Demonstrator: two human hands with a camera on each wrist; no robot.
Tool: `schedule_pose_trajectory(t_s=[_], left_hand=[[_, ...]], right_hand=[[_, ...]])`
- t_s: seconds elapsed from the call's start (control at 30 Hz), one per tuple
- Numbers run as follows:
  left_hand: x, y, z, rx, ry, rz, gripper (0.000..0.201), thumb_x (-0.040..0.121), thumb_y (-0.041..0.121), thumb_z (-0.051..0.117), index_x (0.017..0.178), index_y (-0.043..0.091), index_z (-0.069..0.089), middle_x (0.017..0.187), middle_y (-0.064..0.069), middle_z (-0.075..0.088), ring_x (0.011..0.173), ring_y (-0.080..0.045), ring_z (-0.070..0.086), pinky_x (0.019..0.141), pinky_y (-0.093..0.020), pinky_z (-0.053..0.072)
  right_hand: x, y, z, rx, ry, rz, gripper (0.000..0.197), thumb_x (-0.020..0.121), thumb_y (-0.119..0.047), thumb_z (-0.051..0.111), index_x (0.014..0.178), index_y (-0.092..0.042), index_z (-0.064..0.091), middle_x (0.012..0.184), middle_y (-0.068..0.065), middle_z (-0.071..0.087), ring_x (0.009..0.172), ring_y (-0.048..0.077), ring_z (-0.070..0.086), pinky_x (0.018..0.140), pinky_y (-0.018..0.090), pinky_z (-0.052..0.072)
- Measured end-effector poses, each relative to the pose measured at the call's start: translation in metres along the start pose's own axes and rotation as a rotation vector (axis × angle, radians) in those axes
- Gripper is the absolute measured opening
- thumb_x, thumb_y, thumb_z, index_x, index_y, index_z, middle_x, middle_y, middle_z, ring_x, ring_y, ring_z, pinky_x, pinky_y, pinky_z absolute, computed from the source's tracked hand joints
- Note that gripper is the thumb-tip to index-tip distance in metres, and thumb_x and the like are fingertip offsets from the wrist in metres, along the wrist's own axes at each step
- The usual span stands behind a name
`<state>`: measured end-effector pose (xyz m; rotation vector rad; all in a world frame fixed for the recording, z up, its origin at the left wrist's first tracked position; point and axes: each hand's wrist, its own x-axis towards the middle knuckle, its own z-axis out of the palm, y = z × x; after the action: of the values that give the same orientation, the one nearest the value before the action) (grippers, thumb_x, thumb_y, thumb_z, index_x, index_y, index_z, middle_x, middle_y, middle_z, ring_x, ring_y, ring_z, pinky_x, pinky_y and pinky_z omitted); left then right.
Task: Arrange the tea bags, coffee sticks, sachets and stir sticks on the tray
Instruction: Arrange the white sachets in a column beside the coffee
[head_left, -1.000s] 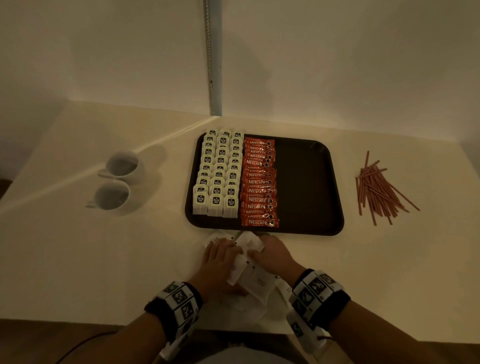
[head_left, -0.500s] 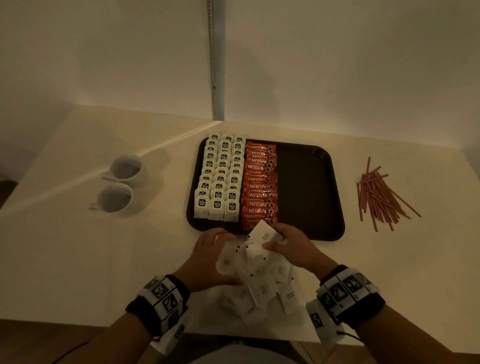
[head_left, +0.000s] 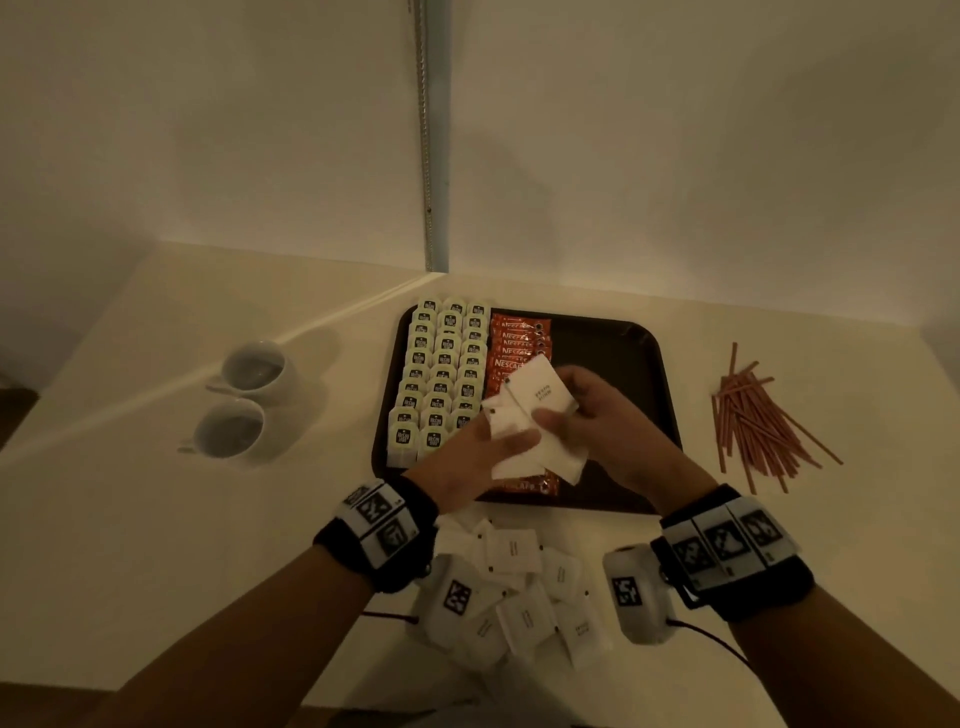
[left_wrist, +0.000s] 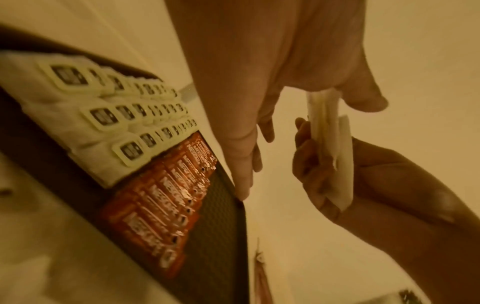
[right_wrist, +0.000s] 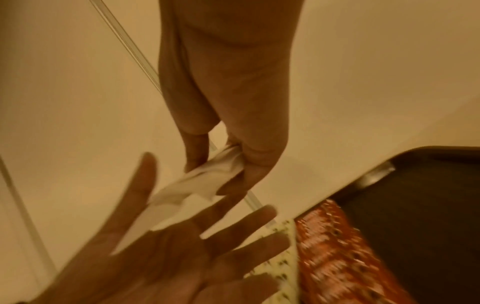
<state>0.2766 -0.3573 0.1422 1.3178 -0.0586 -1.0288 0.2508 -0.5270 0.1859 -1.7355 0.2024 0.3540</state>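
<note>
Right hand (head_left: 597, 421) pinches a few white paper sachets (head_left: 540, 397) above the dark plastic tray (head_left: 618, 353), left hand (head_left: 467, 462) cupped open-fingered underneath, probably squaring them for the bare strip beside the orange coffee sticks (head_left: 517, 338).

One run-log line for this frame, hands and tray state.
left hand: open, supports white sachets | right hand: pinches sachets | tray: tea bags, coffee sticks placed | stir sticks: on table

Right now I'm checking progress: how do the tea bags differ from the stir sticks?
The tea bags sit on the tray in three neat overlapping rows; the stir sticks lie off it, on the table to its right, in a loose crisscrossed pile. Tea bags are pale squarish packets with dark labels; stir sticks are thin and reddish-brown. Neither is in a hand.
</note>
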Motion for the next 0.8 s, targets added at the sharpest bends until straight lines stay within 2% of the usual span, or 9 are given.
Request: schedule_pose_trajectory(t_s=[0.1,0.23,0.33,0.4,0.47,0.53,0.63,0.7,0.8], left_hand=[[0.01,0.009,0.005,-0.178,0.033,0.028,0.052,0.088,0.037,0.062,0.135,0.027,0.043,0.14,-0.004,0.049,0.124,-0.022,0.051,0.108,-0.039,0.039],[0.02,0.032,0.003,-0.535,0.036,0.127,0.043,0.082,0.037,0.054,0.121,0.018,0.056,0.102,-0.008,0.07,0.094,-0.023,0.066,0.079,-0.04,0.055],[0.026,0.047,0.001,-0.563,0.042,0.149,0.044,0.085,0.038,0.048,0.122,0.016,0.058,0.108,-0.009,0.069,0.098,-0.022,0.065,0.081,-0.038,0.054],[0.026,0.056,-0.002,-0.581,0.015,0.155,0.045,0.088,0.036,0.046,0.126,0.016,0.056,0.115,-0.011,0.066,0.103,-0.024,0.063,0.091,-0.039,0.048],[0.03,0.061,-0.009,-0.599,0.01,0.16,0.042,0.088,0.032,0.046,0.125,0.014,0.056,0.109,-0.01,0.067,0.094,-0.021,0.066,0.083,-0.035,0.053],[0.033,0.065,-0.015,-0.613,0.011,0.145,0.036,0.089,0.031,0.048,0.118,0.014,0.059,0.099,-0.008,0.069,0.083,-0.018,0.068,0.072,-0.031,0.057],[0.036,0.07,-0.018,-0.556,-0.012,0.103,0.035,0.09,0.039,0.049,0.106,0.016,0.069,0.098,-0.007,0.07,0.083,-0.018,0.069,0.071,-0.03,0.054],[0.038,0.074,-0.018,-0.556,-0.011,0.075,0.043,0.094,0.044,0.041,0.092,0.018,0.075,0.087,-0.006,0.072,0.074,-0.017,0.07,0.065,-0.027,0.053],[0.037,0.077,-0.018,-0.619,-0.045,0.08,0.041,0.087,0.045,0.044,0.092,0.019,0.074,0.085,-0.004,0.072,0.073,-0.017,0.069,0.064,-0.027,0.055]], right_hand=[[0.009,-0.019,0.006,0.013,0.055,-0.098,0.049,0.092,-0.01,0.054,0.136,-0.023,0.037,0.113,0.003,0.058,0.092,0.017,0.064,0.066,0.022,0.056],[0.023,-0.034,0.016,-0.116,0.012,-0.142,0.046,0.098,-0.017,0.045,0.141,-0.025,0.031,0.121,-0.003,0.053,0.104,0.012,0.057,0.08,0.024,0.054],[0.035,-0.04,0.025,-0.236,-0.022,-0.151,0.037,0.1,-0.027,0.039,0.135,-0.025,0.029,0.12,-0.003,0.048,0.113,0.016,0.049,0.091,0.027,0.048],[0.045,-0.039,0.025,-0.591,0.039,-0.154,0.049,0.097,-0.036,0.04,0.142,-0.022,0.025,0.133,0.003,0.037,0.128,0.026,0.03,0.106,0.044,0.033],[0.05,-0.041,0.018,-0.847,0.159,-0.167,0.055,0.095,-0.041,0.046,0.144,-0.024,0.027,0.14,0.002,0.025,0.131,0.025,0.017,0.11,0.046,0.019],[0.053,-0.044,0.007,-0.81,0.16,-0.292,0.07,0.085,-0.048,0.058,0.144,-0.029,0.027,0.141,-0.003,0.02,0.133,0.021,0.015,0.112,0.048,0.019],[0.06,-0.046,-0.006,-0.628,-0.089,-0.43,0.109,0.061,-0.056,0.075,0.148,-0.034,0.014,0.147,-0.013,0.013,0.138,0.018,0.016,0.112,0.054,0.024],[0.065,-0.048,-0.008,-0.738,-0.186,-0.423,0.122,0.054,-0.046,0.084,0.148,-0.033,0.008,0.148,-0.009,0.017,0.137,0.016,0.018,0.114,0.047,0.022],[0.072,-0.053,-0.011,-0.778,-0.152,-0.464,0.104,0.06,-0.033,0.085,0.145,-0.023,0.025,0.129,-0.009,0.039,0.118,0.007,0.036,0.103,0.026,0.036]])
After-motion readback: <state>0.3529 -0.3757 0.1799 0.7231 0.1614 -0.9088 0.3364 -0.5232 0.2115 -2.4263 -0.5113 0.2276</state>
